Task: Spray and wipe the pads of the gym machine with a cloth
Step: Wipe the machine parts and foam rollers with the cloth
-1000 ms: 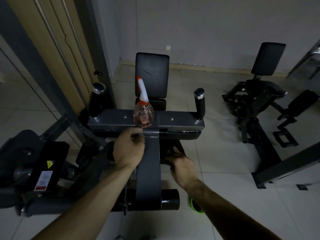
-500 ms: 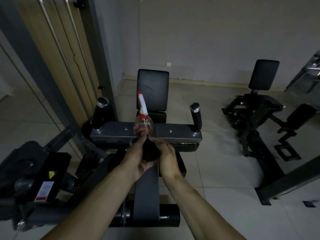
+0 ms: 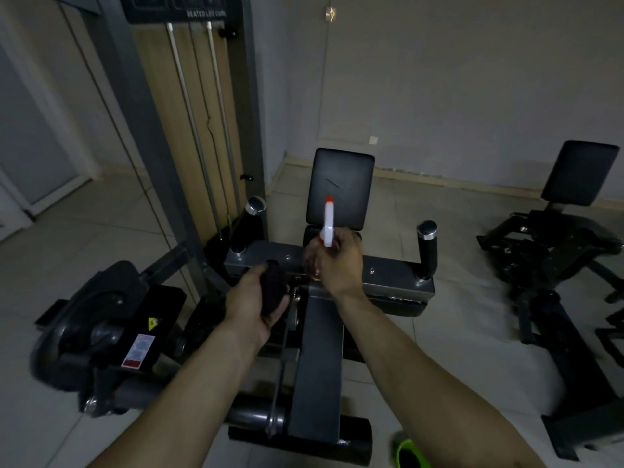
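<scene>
over the machine [image 3: 317, 366], the right grip [image 3: 341, 265] holds the spray bottle [image 3: 328, 224], back pad [image 3: 341, 184] at 12 o'clock. the left grip [image 3: 253, 309] squeezes the cloth [image 3: 271, 292] at 9 o'clock. spraying and wiping seem left to do.

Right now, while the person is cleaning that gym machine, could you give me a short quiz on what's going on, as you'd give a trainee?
1. True or false: the spray bottle stands untouched on the machine.
2. Which hand holds the dark cloth? A left, B right, C neither.
3. How many upright handles rise from the crossbar?
Key: 1 false, the right hand grips it; 2 A, the left hand; 3 two.
</scene>
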The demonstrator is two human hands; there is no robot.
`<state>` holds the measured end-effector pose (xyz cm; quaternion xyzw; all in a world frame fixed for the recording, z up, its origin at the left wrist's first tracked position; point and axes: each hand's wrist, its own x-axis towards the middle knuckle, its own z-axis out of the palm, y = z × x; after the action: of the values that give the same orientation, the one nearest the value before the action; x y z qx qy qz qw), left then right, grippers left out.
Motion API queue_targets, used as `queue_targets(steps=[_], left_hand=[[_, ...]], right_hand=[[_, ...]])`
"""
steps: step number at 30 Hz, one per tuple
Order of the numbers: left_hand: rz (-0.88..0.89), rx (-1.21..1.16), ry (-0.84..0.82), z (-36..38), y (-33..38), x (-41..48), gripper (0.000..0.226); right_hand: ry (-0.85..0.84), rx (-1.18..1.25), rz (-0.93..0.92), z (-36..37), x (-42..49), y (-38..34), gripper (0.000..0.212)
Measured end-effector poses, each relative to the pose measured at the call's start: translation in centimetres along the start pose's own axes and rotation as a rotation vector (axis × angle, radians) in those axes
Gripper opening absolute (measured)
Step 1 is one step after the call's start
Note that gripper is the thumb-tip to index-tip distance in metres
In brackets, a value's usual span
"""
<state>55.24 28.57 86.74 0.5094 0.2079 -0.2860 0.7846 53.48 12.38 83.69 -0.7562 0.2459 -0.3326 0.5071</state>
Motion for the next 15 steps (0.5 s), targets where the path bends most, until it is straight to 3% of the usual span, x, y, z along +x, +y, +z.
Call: queue_targets(steps=[5, 10, 15], left_hand=[[0.004, 0.04, -0.083, -1.1, -1.0, -3.0, 0.039], [-0.018, 0.128, -0.225, -2.2, -5.0, -7.4, 0.019], [-0.158, 0.234, -0.294, -6.2, -11.7, -10.7, 0.039]], right_hand=[[0.079, 0.107, -0.105, -5.0, -5.5, -4.5, 0.034], [0.114, 0.164, -0.08, -9.9, -13.4, -7.1, 0.023], [0.178, 0.12, 0.036, -12.5, -23.2, -4.9, 0.026]])
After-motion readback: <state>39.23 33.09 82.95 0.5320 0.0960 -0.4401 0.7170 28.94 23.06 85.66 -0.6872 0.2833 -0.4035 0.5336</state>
